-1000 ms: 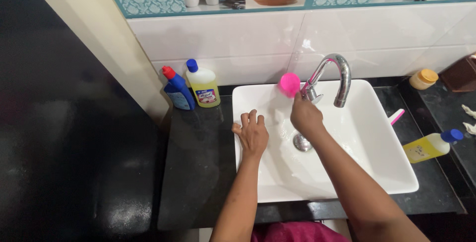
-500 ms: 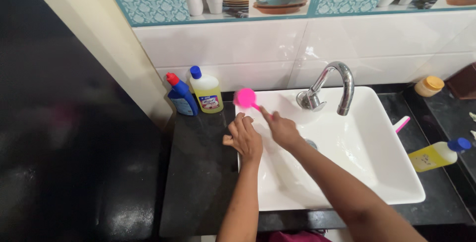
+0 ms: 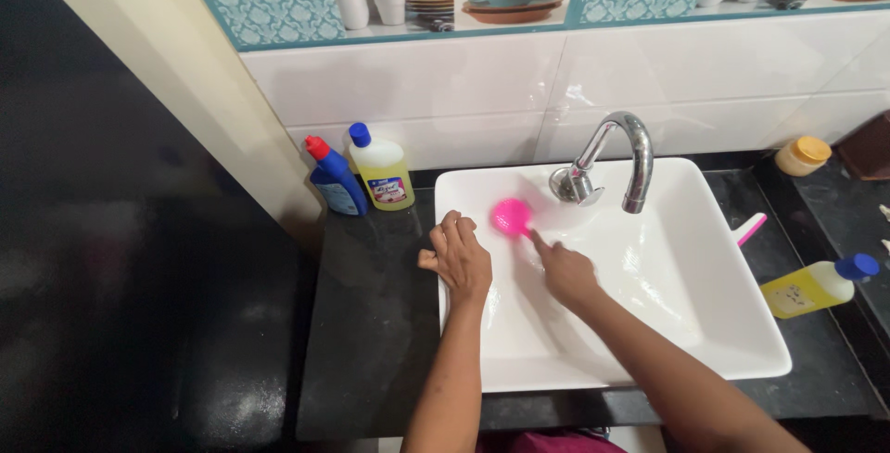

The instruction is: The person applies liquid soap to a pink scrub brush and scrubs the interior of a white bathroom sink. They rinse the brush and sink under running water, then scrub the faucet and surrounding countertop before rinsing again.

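Observation:
My right hand grips the handle of a pink round-headed brush inside the white square sink. The brush head presses against the sink's inner left back wall. My left hand rests flat on the sink's left rim, fingers together and holding nothing. The chrome curved tap stands at the sink's back edge, just right of the brush.
A blue bottle with a red cap and a yellow bottle with a blue cap stand at the back left of the black counter. Right of the sink lie another yellow bottle, a pink-handled tool and a small yellow-lidded jar.
The brush went from beside the tap to the sink's back left corner, then down and right into the basin. My left hand stayed on the rim.

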